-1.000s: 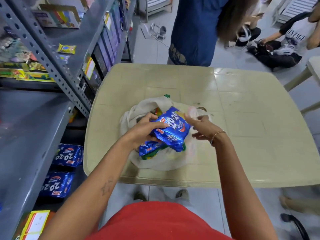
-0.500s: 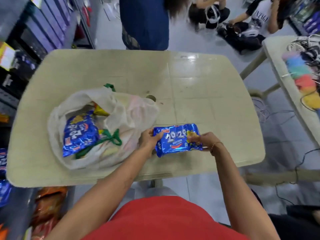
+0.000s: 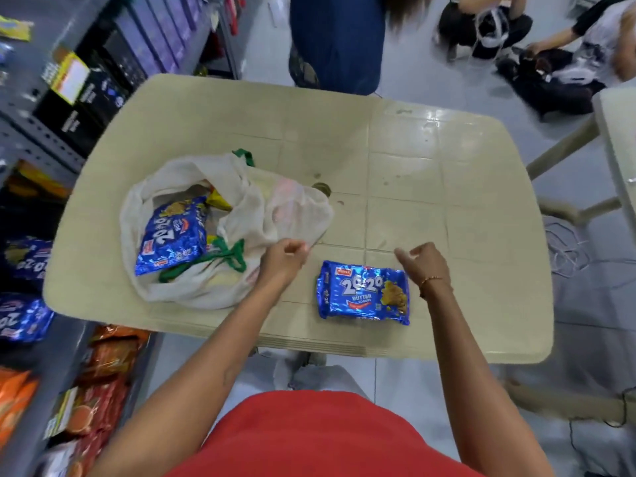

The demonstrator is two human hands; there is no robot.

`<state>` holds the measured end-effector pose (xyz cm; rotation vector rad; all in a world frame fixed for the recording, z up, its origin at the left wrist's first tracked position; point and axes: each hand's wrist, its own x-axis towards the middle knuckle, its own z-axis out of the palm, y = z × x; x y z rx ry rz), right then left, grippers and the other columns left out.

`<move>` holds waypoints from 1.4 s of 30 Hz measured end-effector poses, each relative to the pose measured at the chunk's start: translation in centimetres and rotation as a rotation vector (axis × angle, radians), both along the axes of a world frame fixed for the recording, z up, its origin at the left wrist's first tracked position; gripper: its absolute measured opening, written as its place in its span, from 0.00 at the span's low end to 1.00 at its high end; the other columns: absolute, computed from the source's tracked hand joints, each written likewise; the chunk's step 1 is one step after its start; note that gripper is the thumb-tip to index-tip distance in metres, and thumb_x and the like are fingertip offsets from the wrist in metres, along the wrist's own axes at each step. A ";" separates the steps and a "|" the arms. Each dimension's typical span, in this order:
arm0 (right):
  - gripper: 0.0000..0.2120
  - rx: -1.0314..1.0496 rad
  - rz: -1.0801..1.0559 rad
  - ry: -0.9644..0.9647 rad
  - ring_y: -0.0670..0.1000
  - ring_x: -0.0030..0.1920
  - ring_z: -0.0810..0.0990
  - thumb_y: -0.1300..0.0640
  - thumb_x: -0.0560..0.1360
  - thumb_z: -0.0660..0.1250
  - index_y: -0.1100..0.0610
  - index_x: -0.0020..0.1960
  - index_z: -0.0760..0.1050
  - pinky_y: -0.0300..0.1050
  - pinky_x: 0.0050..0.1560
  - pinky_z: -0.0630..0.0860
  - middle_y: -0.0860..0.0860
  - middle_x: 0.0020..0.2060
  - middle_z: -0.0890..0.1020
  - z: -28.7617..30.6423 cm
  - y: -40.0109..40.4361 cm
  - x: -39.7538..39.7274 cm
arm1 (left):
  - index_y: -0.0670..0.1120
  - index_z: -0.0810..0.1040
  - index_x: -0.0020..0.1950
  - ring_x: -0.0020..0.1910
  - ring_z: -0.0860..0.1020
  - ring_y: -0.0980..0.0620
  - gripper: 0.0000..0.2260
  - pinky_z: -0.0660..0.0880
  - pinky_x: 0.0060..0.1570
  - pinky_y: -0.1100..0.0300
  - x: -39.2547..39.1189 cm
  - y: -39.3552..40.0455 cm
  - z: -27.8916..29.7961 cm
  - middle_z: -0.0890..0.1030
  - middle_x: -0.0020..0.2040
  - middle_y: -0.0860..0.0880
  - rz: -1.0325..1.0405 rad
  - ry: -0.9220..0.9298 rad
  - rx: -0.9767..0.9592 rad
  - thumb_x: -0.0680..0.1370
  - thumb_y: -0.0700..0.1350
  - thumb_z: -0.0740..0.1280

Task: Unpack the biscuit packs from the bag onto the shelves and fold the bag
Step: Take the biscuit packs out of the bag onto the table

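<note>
**One pack out, more in the bag**

The left hand (image 3: 284, 258) is loosely curled at the bag's right edge, fingertips pinched together at the cloth; whether it actually grips the fabric is hard to tell. The right hand (image 3: 425, 265) hangs half open and empty, just beyond the far right corner of a blue pack (image 3: 363, 293) that lies flat and face up near the surface's (image 3: 464, 201) near edge, free of both hands.

The bag (image 3: 285, 211), white cloth with green handles, slumps open left of the hands. A second pack (image 3: 172, 234) lies face up in its mouth, with yellow wrappers partly hidden beyond it.

The shelves (image 3: 31, 132) stand along the left, blue packs (image 3: 20, 318) already on a lower one.

To do this step well, I would pin the bag's rim with the left hand so the mouth stays open, then lift the next pack by its edges rather than squeezing the middle, since biscuits probably crack easily.
</note>
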<state>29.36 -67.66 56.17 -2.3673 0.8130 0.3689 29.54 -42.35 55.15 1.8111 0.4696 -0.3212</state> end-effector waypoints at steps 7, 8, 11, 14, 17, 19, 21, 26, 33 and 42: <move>0.10 0.218 0.257 -0.241 0.61 0.53 0.80 0.55 0.75 0.63 0.61 0.48 0.79 0.49 0.52 0.74 0.61 0.49 0.84 3.0 14.7 5.8 | 0.45 0.77 0.42 0.29 0.77 0.55 0.07 0.77 0.35 0.56 -0.5 11.9 3.5 0.79 0.34 0.46 0.670 -0.127 -0.052 0.78 0.44 0.63; 0.08 0.307 0.310 -0.247 0.61 0.50 0.81 0.56 0.75 0.64 0.61 0.46 0.78 0.51 0.53 0.76 0.61 0.46 0.84 3.1 17.2 5.8 | 0.43 0.78 0.45 0.36 0.80 0.50 0.08 0.77 0.42 0.53 -1.1 13.6 3.2 0.81 0.39 0.43 0.688 -0.106 0.096 0.78 0.46 0.63; 0.04 0.547 0.412 -0.193 0.55 0.43 0.80 0.57 0.75 0.66 0.57 0.43 0.77 0.57 0.53 0.78 0.57 0.41 0.82 2.7 23.7 5.6 | 0.39 0.78 0.52 0.50 0.80 0.42 0.13 0.75 0.49 0.55 -2.0 18.4 2.6 0.83 0.50 0.39 0.729 -0.019 0.288 0.78 0.48 0.62; 0.07 0.465 0.553 -0.188 0.50 0.44 0.78 0.56 0.75 0.65 0.58 0.49 0.80 0.42 0.48 0.75 0.57 0.45 0.84 2.2 28.7 7.4 | 0.39 0.79 0.42 0.31 0.81 0.49 0.20 0.77 0.32 0.60 -2.9 20.5 2.4 0.82 0.34 0.43 0.701 0.119 0.168 0.78 0.55 0.60; 0.12 0.396 0.696 -0.141 0.53 0.53 0.80 0.61 0.77 0.61 0.59 0.55 0.80 0.42 0.55 0.74 0.57 0.54 0.83 2.2 32.7 11.1 | 0.40 0.77 0.34 0.18 0.75 0.55 0.24 0.72 0.19 0.66 -4.4 19.1 1.8 0.79 0.23 0.48 0.682 0.207 -0.176 0.78 0.59 0.61; 0.14 0.286 0.807 -0.093 0.59 0.59 0.78 0.63 0.77 0.58 0.60 0.58 0.79 0.47 0.59 0.73 0.59 0.58 0.81 1.8 34.9 13.3 | 0.38 0.78 0.40 0.19 0.76 0.54 0.24 0.73 0.19 0.65 -4.3 18.1 1.5 0.80 0.29 0.44 0.670 0.243 -0.342 0.77 0.60 0.61; 0.15 0.173 0.901 -0.029 0.61 0.62 0.75 0.62 0.78 0.57 0.61 0.61 0.77 0.47 0.60 0.70 0.61 0.61 0.79 0.9 36.9 14.8 | 0.39 0.78 0.45 0.22 0.76 0.51 0.23 0.74 0.22 0.62 -3.4 18.5 1.4 0.80 0.35 0.42 0.695 0.258 -0.395 0.76 0.60 0.63; 0.18 -0.036 1.037 0.119 0.61 0.59 0.75 0.55 0.81 0.52 0.63 0.58 0.75 0.47 0.58 0.70 0.63 0.60 0.78 -0.5 39.2 16.1 | 0.39 0.76 0.55 0.32 0.80 0.48 0.18 0.80 0.30 0.59 -1.9 20.3 0.8 0.83 0.44 0.39 0.740 0.281 -0.584 0.74 0.53 0.70; 0.23 -0.184 0.953 0.026 0.61 0.61 0.75 0.47 0.80 0.53 0.61 0.59 0.77 0.48 0.60 0.70 0.63 0.61 0.78 1.9 38.1 14.2 | 0.50 0.79 0.46 0.36 0.83 0.49 0.14 0.78 0.31 0.58 -2.5 22.7 0.2 0.85 0.44 0.46 0.828 0.221 -0.571 0.72 0.59 0.68; 0.24 0.190 0.273 -0.110 0.49 0.28 0.61 0.41 0.73 0.65 0.57 0.28 0.69 0.45 0.31 0.58 0.53 0.25 0.64 6.0 22.4 6.6 | 0.50 0.83 0.48 0.50 0.83 0.47 0.23 0.79 0.52 0.51 0.2 16.8 2.3 0.86 0.49 0.47 0.354 -0.040 -0.410 0.67 0.66 0.66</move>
